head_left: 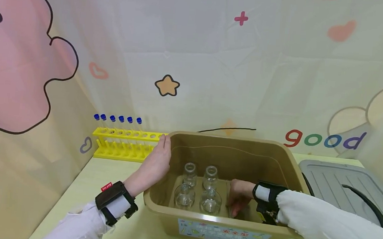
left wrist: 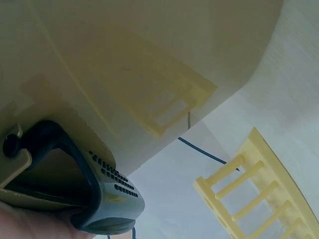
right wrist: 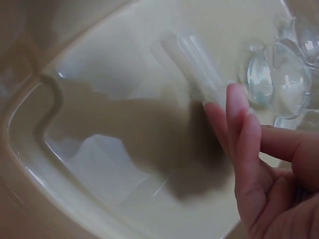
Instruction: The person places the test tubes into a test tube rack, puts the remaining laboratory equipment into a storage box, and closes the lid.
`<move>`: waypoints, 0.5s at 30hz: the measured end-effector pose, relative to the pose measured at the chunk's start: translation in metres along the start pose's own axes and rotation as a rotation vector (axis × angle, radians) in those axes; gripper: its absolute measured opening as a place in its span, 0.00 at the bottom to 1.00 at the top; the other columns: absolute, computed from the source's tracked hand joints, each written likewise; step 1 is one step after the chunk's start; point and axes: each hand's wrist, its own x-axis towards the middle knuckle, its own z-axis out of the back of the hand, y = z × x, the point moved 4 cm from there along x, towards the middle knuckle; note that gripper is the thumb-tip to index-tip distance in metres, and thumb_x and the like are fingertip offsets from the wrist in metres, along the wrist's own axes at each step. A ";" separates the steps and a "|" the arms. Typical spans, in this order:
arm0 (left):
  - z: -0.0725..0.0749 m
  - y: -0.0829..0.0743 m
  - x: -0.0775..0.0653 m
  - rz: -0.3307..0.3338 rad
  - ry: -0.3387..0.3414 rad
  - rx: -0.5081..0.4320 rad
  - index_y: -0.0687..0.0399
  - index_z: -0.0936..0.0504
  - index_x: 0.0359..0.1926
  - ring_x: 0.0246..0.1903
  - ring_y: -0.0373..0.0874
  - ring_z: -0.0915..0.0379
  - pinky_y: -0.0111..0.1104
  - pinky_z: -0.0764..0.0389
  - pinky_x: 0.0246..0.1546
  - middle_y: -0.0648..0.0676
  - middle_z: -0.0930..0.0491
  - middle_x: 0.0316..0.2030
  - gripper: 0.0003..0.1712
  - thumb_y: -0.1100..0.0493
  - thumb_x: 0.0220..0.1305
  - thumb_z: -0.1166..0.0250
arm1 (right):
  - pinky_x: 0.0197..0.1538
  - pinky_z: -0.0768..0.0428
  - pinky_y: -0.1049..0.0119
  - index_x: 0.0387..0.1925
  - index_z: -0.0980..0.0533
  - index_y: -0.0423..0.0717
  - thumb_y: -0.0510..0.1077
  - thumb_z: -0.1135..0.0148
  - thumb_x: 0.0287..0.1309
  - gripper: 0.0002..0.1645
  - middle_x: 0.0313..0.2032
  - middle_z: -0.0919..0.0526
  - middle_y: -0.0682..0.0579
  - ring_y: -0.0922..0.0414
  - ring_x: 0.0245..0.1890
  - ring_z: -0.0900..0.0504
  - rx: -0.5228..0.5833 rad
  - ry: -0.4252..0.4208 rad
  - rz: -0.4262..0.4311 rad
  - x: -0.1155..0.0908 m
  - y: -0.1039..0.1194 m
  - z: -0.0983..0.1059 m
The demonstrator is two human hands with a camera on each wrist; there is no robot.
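Inside a brown plastic bin [head_left: 230, 147], my right hand [head_left: 240, 194] reaches down near the floor. Its fingers and thumb close around one end of a clear glass tube [right wrist: 199, 62] lying along the bin floor; the fingers hide part of the tube. Left of this hand stand two glass bottles [head_left: 211, 177] at the back and two round-based glass vessels [head_left: 210, 202] in front. My left hand [head_left: 156, 160] rests against the bin's left side, its fingers straight and pointing up along the outside. In the left wrist view, that hand's edge lies beside the bin's dark handle latch [left wrist: 84, 164].
A yellow test tube rack [head_left: 121, 157] with several blue-capped tubes [head_left: 121, 118] stands behind the left hand. To the right lies a grey ribbed lid [head_left: 338, 180] with a black handle [head_left: 367, 202]. A patterned curtain [head_left: 208, 72] hangs behind the table [head_left: 80, 201].
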 end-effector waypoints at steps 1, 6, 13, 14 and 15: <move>0.000 0.000 0.000 -0.002 -0.004 -0.003 0.73 0.53 0.48 0.44 0.49 0.51 0.31 0.41 0.37 0.66 0.53 0.47 0.33 0.72 0.37 0.50 | 0.17 0.31 0.68 0.12 0.28 0.30 0.34 0.45 0.31 0.07 0.13 0.28 0.42 0.55 0.14 0.28 -0.033 -0.045 -0.028 -0.026 0.019 0.001; 0.002 0.002 -0.001 0.004 -0.011 -0.018 0.73 0.53 0.48 0.43 0.49 0.50 0.31 0.41 0.36 0.67 0.54 0.47 0.34 0.72 0.37 0.50 | 0.15 0.32 0.68 0.08 0.27 0.36 0.43 0.37 0.19 0.12 0.11 0.27 0.46 0.57 0.12 0.29 -0.065 -0.034 0.020 0.076 -0.052 0.002; 0.002 0.001 -0.001 0.021 0.008 -0.010 0.72 0.53 0.48 0.44 0.49 0.50 0.31 0.41 0.36 0.66 0.53 0.47 0.33 0.73 0.38 0.51 | 0.16 0.31 0.66 0.10 0.28 0.32 0.37 0.42 0.27 0.08 0.11 0.28 0.43 0.54 0.12 0.29 -0.101 -0.101 -0.086 0.001 0.003 0.002; 0.002 0.001 -0.001 0.022 0.010 -0.012 0.72 0.53 0.48 0.44 0.49 0.50 0.31 0.41 0.36 0.66 0.53 0.47 0.33 0.73 0.38 0.51 | 0.17 0.31 0.65 0.12 0.28 0.31 0.35 0.44 0.30 0.08 0.13 0.28 0.42 0.53 0.13 0.29 -0.134 -0.133 -0.117 -0.010 0.012 0.003; 0.001 0.001 -0.001 0.019 0.012 -0.015 0.72 0.53 0.48 0.44 0.49 0.50 0.31 0.40 0.36 0.66 0.54 0.47 0.33 0.73 0.38 0.51 | 0.17 0.31 0.65 0.13 0.28 0.30 0.35 0.45 0.32 0.08 0.13 0.28 0.42 0.53 0.13 0.28 -0.160 -0.136 -0.101 -0.014 0.015 0.005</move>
